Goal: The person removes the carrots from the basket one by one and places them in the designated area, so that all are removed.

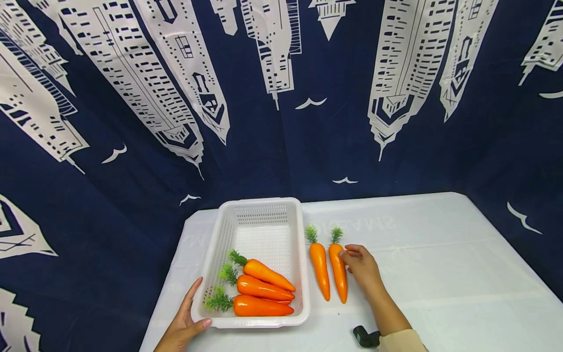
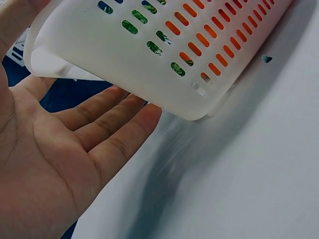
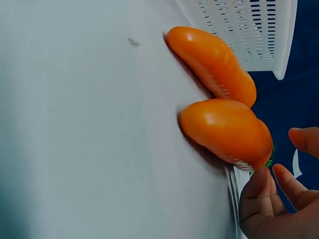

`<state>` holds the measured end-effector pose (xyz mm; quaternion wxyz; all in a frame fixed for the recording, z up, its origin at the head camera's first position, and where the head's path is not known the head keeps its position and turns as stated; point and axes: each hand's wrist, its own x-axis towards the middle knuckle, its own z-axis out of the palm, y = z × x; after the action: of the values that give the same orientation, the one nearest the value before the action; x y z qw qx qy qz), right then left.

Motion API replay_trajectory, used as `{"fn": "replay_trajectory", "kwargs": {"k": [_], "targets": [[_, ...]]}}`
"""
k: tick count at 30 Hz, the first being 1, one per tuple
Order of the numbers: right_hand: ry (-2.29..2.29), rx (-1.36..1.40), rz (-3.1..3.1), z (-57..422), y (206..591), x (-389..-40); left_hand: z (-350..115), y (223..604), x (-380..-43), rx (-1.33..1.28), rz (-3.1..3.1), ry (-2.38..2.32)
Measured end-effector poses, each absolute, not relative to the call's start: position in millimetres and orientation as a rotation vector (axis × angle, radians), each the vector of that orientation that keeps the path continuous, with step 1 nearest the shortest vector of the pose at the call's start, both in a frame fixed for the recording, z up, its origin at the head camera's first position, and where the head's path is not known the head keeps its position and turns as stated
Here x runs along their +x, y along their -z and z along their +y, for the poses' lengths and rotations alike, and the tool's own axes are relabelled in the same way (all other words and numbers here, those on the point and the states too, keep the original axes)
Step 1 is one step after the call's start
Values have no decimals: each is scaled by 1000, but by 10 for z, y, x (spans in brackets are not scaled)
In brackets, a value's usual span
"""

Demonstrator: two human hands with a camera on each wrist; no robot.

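Note:
A white perforated plastic basket (image 1: 302, 274) holds several orange toy carrots (image 1: 264, 306) with green leafy tops, lying across its near half. My left hand (image 1: 182, 320) rests against the basket's near left corner, thumb at the near rim. In the left wrist view its fingers (image 2: 124, 142) extend straight at the basket's lower edge. Right of the basket, two more carrots lie side by side on the table, tips toward me. My right hand (image 1: 364, 266) is over the upper part of the right carrot (image 1: 338, 274), fingertips right at its side, thumb and fingers apart. The left carrot (image 1: 319, 271) lies between that one and the basket.
A white cloth covers the table (image 1: 440, 274). Behind it hangs a dark blue curtain (image 1: 286, 146) printed with white buildings and birds. Beside my right forearm is a small black device (image 1: 365, 337).

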<state>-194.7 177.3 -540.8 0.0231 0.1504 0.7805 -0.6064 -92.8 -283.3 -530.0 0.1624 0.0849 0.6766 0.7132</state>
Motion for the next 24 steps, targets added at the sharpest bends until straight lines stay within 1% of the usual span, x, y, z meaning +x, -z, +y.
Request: {"fn": "replay_trajectory", "kwargs": {"k": [9, 24], "targets": [[1909, 424, 2439, 1766, 5303, -1942, -2829, 5301, -928, 243, 1932, -2033], [2001, 253, 2450, 1649, 5101, -1887, -2834, 5298, -932, 245, 1929, -2031]]}}
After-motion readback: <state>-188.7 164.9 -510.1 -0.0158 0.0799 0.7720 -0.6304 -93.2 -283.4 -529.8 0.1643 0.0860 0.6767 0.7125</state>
